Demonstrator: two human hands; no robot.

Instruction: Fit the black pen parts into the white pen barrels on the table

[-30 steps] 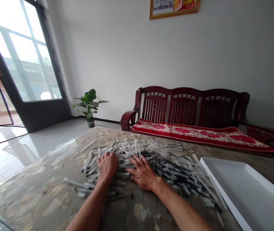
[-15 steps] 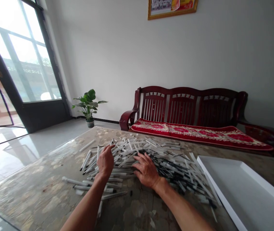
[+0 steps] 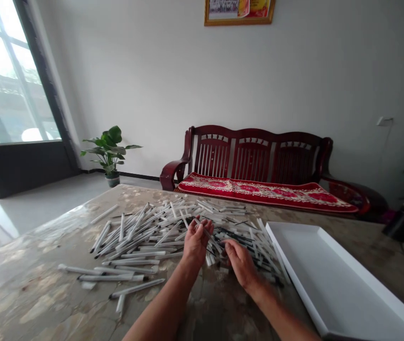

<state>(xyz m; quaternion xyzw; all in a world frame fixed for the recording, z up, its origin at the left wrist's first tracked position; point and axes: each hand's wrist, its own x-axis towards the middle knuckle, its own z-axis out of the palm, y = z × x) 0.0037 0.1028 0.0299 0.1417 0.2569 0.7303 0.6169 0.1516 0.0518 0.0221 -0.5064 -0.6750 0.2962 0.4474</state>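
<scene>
My left hand is closed around a slim whitish pen, which slants down to the right across its fingers. At the pen's lower end is my right hand, its fingers curled together; whatever lies between them is hidden. Beyond both hands spreads a loose heap of white pen barrels, many with dark ends. Darker slim pen parts lie behind my right hand. Several pens lie apart at the near left, among them a dark-tipped pen.
A shallow white tray stands to the right on the patterned tabletop. Past the table are a dark red wooden bench with a red runner and a potted plant. A dark cylindrical container is at the far right.
My left hand has come right from the heap and now holds a pen. My right hand has drawn back beside it, fingers curling in. The view has turned right.
</scene>
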